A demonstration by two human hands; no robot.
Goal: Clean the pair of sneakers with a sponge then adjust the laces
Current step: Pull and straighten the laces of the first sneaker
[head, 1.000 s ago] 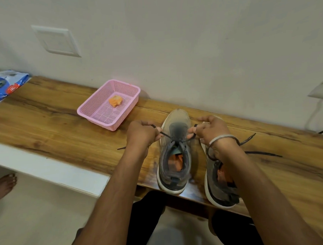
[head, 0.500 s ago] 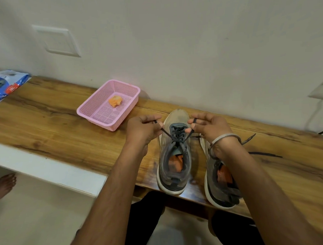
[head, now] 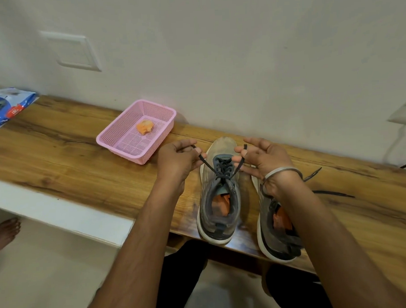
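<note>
Your left hand has a pinch grip on one end of the lace, and your right hand pinches the other end between thumb and fingers. Both ends run down and inward from your grips to the eyelets of the left sneaker, which stands upright on the worktop between your hands, toe to the wall. The right sneaker stands just beside it, under your right wrist, its own lace trailing loose on the worktop beyond that hand. Past your left grip sits the pink basket, with the orange sponge lying inside it.
</note>
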